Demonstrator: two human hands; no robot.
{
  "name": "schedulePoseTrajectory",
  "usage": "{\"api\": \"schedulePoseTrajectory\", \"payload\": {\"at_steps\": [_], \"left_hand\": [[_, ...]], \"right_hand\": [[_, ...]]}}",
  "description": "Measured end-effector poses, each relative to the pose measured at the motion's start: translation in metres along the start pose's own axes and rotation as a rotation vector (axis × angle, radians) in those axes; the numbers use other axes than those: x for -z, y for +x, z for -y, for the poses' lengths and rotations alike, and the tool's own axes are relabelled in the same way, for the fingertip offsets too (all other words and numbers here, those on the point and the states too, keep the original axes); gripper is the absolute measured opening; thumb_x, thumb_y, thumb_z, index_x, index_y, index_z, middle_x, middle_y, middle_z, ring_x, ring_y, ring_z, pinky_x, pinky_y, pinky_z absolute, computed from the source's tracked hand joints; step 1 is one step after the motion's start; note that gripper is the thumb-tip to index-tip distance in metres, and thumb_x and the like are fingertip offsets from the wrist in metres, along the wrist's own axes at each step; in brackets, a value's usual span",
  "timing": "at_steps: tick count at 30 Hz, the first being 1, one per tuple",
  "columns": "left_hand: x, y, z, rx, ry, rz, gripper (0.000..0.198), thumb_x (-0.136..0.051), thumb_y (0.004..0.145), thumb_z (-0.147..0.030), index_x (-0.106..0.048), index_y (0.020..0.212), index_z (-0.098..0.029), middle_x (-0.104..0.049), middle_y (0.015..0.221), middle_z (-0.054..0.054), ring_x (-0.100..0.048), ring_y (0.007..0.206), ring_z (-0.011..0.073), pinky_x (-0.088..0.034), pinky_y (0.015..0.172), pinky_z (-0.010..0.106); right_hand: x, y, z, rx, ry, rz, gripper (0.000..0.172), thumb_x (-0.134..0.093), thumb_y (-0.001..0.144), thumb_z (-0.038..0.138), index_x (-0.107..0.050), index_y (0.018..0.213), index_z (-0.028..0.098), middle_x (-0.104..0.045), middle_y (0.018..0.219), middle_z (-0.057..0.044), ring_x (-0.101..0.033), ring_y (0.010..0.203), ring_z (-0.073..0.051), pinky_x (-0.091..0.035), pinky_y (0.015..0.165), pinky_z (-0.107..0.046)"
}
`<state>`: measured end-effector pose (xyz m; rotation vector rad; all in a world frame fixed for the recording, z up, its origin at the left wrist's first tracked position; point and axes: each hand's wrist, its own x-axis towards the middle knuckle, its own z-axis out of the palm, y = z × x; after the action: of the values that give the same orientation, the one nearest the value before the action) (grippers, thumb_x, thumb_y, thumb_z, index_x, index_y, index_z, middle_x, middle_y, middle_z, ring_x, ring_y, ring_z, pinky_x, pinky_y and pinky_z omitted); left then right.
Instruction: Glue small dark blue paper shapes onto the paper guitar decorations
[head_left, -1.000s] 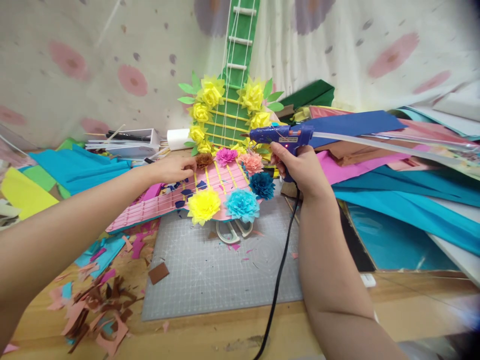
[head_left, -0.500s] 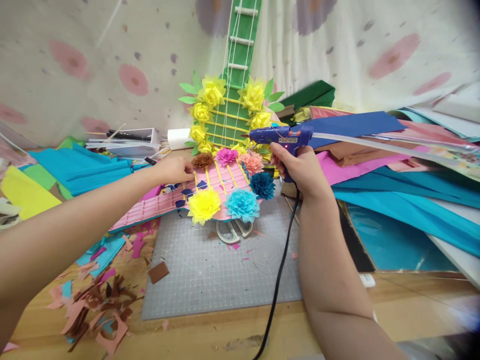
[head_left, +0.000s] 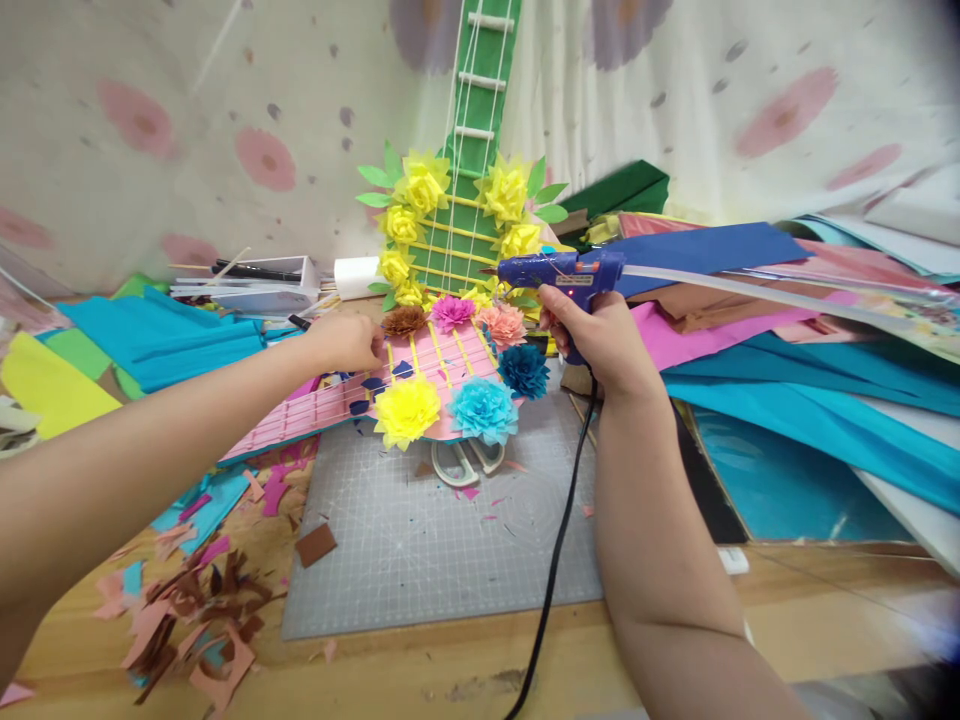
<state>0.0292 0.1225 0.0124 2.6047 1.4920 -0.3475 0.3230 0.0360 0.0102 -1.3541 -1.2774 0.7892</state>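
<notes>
My right hand point(head_left: 592, 325) is wrapped round the grip of a blue hot glue gun point(head_left: 559, 268). A long clear glue stick point(head_left: 697, 278) sticks out of its back, and its nozzle points left. Below the nozzle lies a pink paper guitar point(head_left: 431, 362) with yellow strips and paper flowers, among them a yellow flower point(head_left: 407, 412), a light blue flower point(head_left: 484, 410) and a brown flower point(head_left: 404, 321). My left hand point(head_left: 351, 340) is closed with bent fingers at the guitar's left side, beside the brown flower; what its fingertips hold is hidden. Small dark blue leaves point(head_left: 371, 384) lie near it.
Behind stands a green paper guitar point(head_left: 476, 145) with yellow flowers. White-handled scissors point(head_left: 455, 466) stick out from under the pink guitar on a grey cutting mat point(head_left: 442, 560). Paper scraps point(head_left: 187, 620) lie at left, coloured sheets point(head_left: 810, 400) at right. A black cord point(head_left: 559, 560) crosses the mat.
The view has shifted very slightly. My left hand has barely moved, and my right hand keeps the glue gun in the same place.
</notes>
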Motion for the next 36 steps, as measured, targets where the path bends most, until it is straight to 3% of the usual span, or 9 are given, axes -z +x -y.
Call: {"api": "schedulePoseTrajectory", "payload": {"at_steps": [3,12,17,21,24,27,31,36], "left_hand": [[0.004,-0.003,-0.007,0.042,0.085,0.044,0.022,-0.061,0.068,-0.039,-0.073,0.077,-0.022,-0.071,0.083,0.008,-0.063,0.083,0.0275,-0.046,0.076,0.038],[0.003,-0.006,-0.007,-0.015,0.248,0.050,0.029,-0.058,0.071,-0.041,-0.071,0.086,-0.020,-0.070,0.089,0.012,-0.063,0.089,0.0302,-0.046,0.075,0.037],[0.013,-0.006,-0.004,0.028,0.094,0.047,0.030,-0.055,0.072,-0.042,-0.068,0.090,-0.022,-0.071,0.092,0.006,-0.064,0.086,0.0247,-0.044,0.073,0.032],[0.019,-0.004,0.006,0.101,-0.021,-0.036,0.028,-0.052,0.075,-0.038,-0.066,0.093,-0.022,-0.071,0.096,0.003,-0.063,0.086,0.0215,-0.043,0.074,0.029],[0.014,-0.006,0.010,-0.046,0.004,-0.098,0.027,-0.052,0.074,-0.036,-0.068,0.090,-0.021,-0.069,0.100,0.004,-0.061,0.095,0.0226,-0.043,0.083,0.031],[0.005,-0.010,0.008,-0.213,0.023,-0.053,0.027,-0.053,0.074,-0.039,-0.070,0.086,-0.022,-0.069,0.101,0.005,-0.059,0.101,0.0228,-0.040,0.092,0.032],[-0.002,-0.014,0.004,-0.196,0.022,-0.008,0.032,-0.054,0.074,-0.040,-0.070,0.095,-0.023,-0.070,0.101,0.005,-0.059,0.100,0.0226,-0.040,0.092,0.032],[0.004,-0.011,0.009,-0.182,-0.073,0.049,0.038,-0.051,0.069,-0.030,-0.067,0.103,-0.021,-0.069,0.112,0.004,-0.060,0.104,0.0213,-0.043,0.089,0.029]], "right_hand": [[-0.001,0.000,0.001,-0.001,-0.004,0.001,0.048,-0.068,0.071,0.064,-0.053,0.057,0.021,-0.049,0.049,0.000,-0.040,0.041,-0.009,-0.035,0.039,-0.027],[0.000,0.000,0.000,0.002,0.010,0.005,0.045,-0.069,0.072,0.061,-0.054,0.058,0.021,-0.049,0.048,0.001,-0.040,0.040,-0.009,-0.034,0.039,-0.026],[0.001,0.001,0.000,0.006,0.003,0.012,0.046,-0.068,0.072,0.063,-0.054,0.057,0.021,-0.047,0.045,0.001,-0.039,0.040,-0.009,-0.034,0.039,-0.027],[0.003,0.001,0.000,0.001,0.004,0.009,0.046,-0.068,0.071,0.064,-0.054,0.059,0.022,-0.048,0.046,0.001,-0.040,0.040,-0.009,-0.033,0.038,-0.027],[0.003,0.000,0.000,-0.011,-0.001,0.007,0.045,-0.068,0.073,0.062,-0.054,0.058,0.022,-0.048,0.047,0.001,-0.041,0.040,-0.010,-0.034,0.040,-0.027],[0.002,0.000,0.000,-0.020,-0.008,0.005,0.042,-0.066,0.077,0.058,-0.055,0.059,0.021,-0.048,0.047,0.000,-0.043,0.042,-0.011,-0.035,0.042,-0.028],[0.002,0.000,-0.001,-0.010,-0.008,0.007,0.040,-0.065,0.079,0.055,-0.056,0.061,0.021,-0.049,0.048,-0.001,-0.046,0.045,-0.013,-0.036,0.043,-0.029],[0.002,0.001,-0.001,-0.003,-0.011,0.011,0.042,-0.066,0.077,0.058,-0.055,0.060,0.021,-0.048,0.049,0.000,-0.044,0.043,-0.011,-0.035,0.042,-0.028]]}}
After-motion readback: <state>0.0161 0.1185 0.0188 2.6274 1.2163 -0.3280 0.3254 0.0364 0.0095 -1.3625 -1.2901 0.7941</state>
